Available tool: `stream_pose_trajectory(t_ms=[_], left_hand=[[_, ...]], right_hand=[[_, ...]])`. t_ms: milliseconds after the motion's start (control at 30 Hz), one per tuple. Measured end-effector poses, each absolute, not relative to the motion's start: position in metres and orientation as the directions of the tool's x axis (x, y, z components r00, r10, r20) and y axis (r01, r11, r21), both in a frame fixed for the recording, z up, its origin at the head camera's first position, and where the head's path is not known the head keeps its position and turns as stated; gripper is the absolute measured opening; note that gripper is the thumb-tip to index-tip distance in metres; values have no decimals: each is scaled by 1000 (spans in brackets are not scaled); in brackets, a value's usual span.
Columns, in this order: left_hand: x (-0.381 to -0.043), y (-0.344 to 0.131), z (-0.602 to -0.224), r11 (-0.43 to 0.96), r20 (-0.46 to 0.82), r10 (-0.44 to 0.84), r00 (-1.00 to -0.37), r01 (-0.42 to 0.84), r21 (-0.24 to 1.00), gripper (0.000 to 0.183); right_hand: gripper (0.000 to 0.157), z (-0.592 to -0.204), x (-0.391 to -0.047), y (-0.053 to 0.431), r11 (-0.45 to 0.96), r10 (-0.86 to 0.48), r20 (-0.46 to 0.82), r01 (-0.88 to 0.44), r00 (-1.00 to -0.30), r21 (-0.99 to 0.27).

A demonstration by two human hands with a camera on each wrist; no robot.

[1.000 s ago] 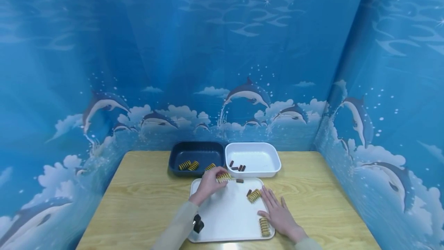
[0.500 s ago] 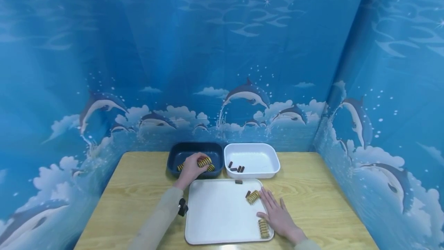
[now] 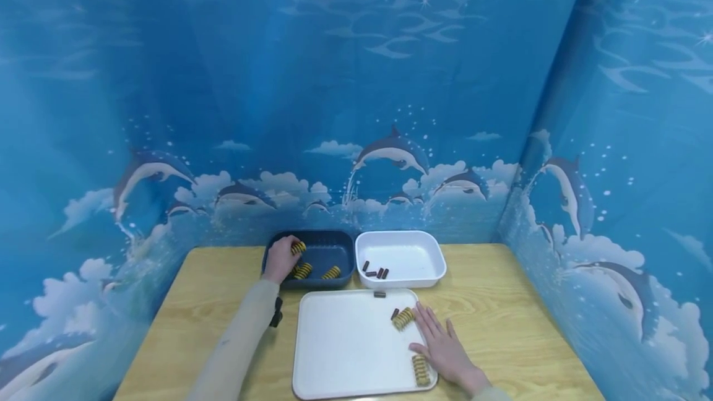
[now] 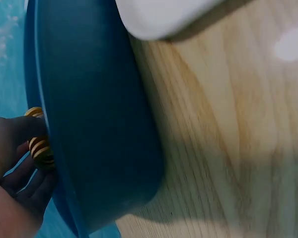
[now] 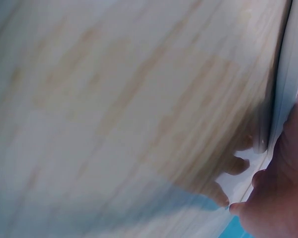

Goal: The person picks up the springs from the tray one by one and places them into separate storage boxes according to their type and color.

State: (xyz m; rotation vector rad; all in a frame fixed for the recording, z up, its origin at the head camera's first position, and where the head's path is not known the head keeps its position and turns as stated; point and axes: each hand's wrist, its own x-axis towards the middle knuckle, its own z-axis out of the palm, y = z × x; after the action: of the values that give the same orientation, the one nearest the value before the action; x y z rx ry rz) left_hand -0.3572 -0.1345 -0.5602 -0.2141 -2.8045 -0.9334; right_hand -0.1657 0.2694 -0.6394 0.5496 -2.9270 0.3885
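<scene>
My left hand [image 3: 280,258] reaches over the left end of the dark blue bin [image 3: 319,282], pinching a yellow-and-black striped, ridged roll [image 3: 299,247] between thumb and fingers. In the left wrist view that roll [image 4: 38,148] shows partly behind the bin's rim. Several like rolls [image 3: 332,272] lie in the bin below. My right hand [image 3: 445,348] rests with fingers extended along the right edge of the white tray [image 3: 351,345]. Two more striped rolls, one by its fingertips [image 3: 403,319] and one near the tray's front right corner [image 3: 420,370], lie on the tray.
A white bin [image 3: 403,252] stands against the dark one, with several small dark brown sticks [image 3: 371,274] at its left. Two similar sticks are on the tray, one at the back edge [image 3: 380,294]. The wooden table [image 3: 490,302] meets a dolphin-print curtain [image 3: 334,110] behind.
My left hand has carried the striped roll from the tray's back edge leftward and into the dark bin's left end. The right hand stays at the tray's edge.
</scene>
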Motion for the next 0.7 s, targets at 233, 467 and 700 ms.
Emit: stream_pose_trajectory(t_ms=[233,467,700], left_hand=[[-366,-135,-564,848,116,48,-992,102,520,24],[-367,-136,-573,864,36,46,-998,57,499,27],[-369,-141,-577,866,-11,17,-1000,9,499,28]], right_hand=[[72,-638,-165,270,904,-338,179,-371,-924,-214],[72,-635,-166,269,912,-329,142,-353,-934,-208],[72,-636,-167,270,917,-321,121,-340,-939,-207]])
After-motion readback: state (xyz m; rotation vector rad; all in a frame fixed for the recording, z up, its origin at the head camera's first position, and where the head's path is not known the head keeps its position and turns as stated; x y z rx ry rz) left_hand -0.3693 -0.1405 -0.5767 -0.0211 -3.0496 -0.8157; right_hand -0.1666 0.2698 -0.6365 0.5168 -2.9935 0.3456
